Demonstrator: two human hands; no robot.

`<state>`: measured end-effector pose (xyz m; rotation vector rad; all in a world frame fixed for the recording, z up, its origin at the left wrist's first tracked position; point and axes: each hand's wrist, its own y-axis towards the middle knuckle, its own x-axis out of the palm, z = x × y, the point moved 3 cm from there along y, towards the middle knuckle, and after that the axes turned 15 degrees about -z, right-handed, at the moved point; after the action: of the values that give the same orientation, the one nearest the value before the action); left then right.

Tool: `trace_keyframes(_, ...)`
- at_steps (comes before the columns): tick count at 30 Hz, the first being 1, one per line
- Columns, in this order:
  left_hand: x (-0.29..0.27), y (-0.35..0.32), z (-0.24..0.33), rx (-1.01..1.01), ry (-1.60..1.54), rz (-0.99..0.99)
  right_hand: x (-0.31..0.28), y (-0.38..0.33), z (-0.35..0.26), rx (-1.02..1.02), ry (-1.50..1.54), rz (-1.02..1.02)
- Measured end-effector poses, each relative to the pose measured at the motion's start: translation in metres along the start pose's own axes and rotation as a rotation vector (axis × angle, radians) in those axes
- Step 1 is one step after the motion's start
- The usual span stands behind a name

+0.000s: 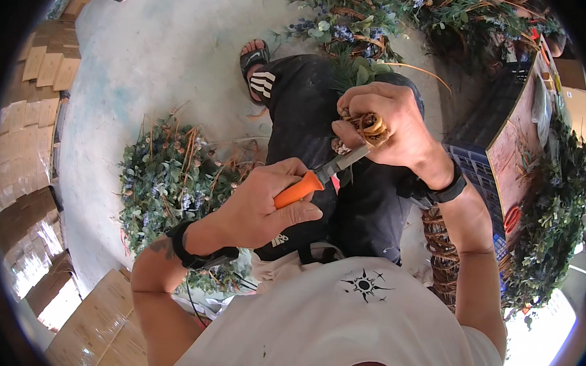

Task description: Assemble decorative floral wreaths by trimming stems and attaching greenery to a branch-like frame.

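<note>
1. The left hand (263, 195) is curled around the orange handle of a knife (319, 175), with its thumb lying forward along the lower side.
2. The right hand (403, 126) is closed in a fist around a bundle (374, 129) of brown stems, whose cut-looking, curled ends face the person.
3. The knife slants up to the right, its blade reaching just under the bundle and the right hand; whether the edge touches the stems cannot be told.
4. The bundle is above the person's dark trousers (296, 118), near the knee on the right. Green leaves (357, 71) show just beyond the fist, and small cones (340, 146) sit beside its fingers.
5. Each wrist wears a dark band; the person's shirt (327, 309) is white with a black sun print.
6. On the pale floor (174, 53), a heap of greenery (155, 183) with cones lies left of the legs, and more foliage (342, 31) lies ahead.
7. At the right stands a blue crate (473, 168) beside a board (513, 147) bearing red-handled scissors (512, 219).
8. Cardboard boxes (29, 152) line the left.
</note>
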<state>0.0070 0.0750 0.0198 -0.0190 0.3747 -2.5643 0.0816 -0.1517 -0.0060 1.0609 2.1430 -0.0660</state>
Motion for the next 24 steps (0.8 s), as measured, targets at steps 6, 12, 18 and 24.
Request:
trace_keyframes(6,0.007,-0.038,-0.010,-0.053,0.062,-0.027,-0.003,0.011,-0.002,-0.105,-0.139,-0.183)
trace_keyframes(12,-0.027,-0.025,-0.015,0.041,0.397,0.008,-0.007,0.009,0.001,-0.072,-0.079,-0.257)
trace_keyframes(18,-0.043,-0.010,-0.006,0.104,0.511,-0.037,-0.016,0.002,-0.002,-0.044,-0.054,-0.311)
trace_keyframes(24,-0.051,-0.008,-0.002,0.139,0.544,-0.055,-0.038,-0.029,-0.038,-0.136,-0.182,-0.003)
